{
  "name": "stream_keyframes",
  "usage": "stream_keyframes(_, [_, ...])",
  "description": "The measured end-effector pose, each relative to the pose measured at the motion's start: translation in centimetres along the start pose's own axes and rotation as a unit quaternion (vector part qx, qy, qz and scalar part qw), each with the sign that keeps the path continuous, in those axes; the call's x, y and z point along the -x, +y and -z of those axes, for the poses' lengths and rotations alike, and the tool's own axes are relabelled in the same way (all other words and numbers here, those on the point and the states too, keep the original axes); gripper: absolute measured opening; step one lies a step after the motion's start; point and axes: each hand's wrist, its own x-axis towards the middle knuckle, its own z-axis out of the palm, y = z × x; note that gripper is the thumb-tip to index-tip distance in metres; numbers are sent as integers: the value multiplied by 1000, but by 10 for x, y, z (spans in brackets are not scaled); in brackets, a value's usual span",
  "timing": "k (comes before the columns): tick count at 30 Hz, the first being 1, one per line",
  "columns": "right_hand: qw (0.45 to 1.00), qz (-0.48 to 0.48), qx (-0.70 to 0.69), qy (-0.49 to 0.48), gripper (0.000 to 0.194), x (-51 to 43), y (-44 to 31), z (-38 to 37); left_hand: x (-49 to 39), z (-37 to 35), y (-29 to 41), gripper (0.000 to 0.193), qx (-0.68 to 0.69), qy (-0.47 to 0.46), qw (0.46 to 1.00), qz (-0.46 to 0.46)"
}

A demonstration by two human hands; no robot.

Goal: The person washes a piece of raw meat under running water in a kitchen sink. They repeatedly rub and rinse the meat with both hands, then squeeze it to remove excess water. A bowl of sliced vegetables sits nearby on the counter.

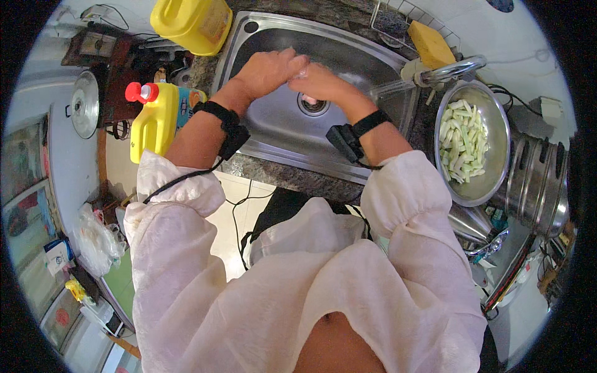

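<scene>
My left hand (273,69) and my right hand (319,83) meet above a stainless steel sink (275,130). Their fingers are bent and press against each other. Something whitish and wet shows where they touch; I cannot tell whether it is lather or a small object. Below my right hand, a small pinkish bit (308,99) shows over the drain (313,108); whether it is a fingertip or a separate thing is unclear. Water (392,87) runs from the chrome faucet (452,70) into the sink's right side, apart from my hands.
Right of the sink, a steel bowl (501,140) holds pale green vegetable strips (464,140). Stacked steel pots (536,186) stand beyond it. Yellow jugs (151,126) are at the left. A yellow sponge (430,44) sits by a wire rack (419,14). Cables (235,219) hang below the counter.
</scene>
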Motion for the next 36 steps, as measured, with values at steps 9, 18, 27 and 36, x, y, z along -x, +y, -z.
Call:
stream_keyframes(9, [949,5,315,30,23,-7,-25,-27,36,2,22,21,69,-148,959,231])
stream_keyframes(18, [959,31,267,90,19,2,-33,-36,52,-12,9,34,325,-89,911,237])
stream_keyframes(27, [971,-154,8,183,63,49,45,-12,7,-43,30,51,570,-70,751,326])
stream_keyframes(36, [893,-73,-273,350,29,101,95,-8,-68,-78,101,36,780,41,511,359])
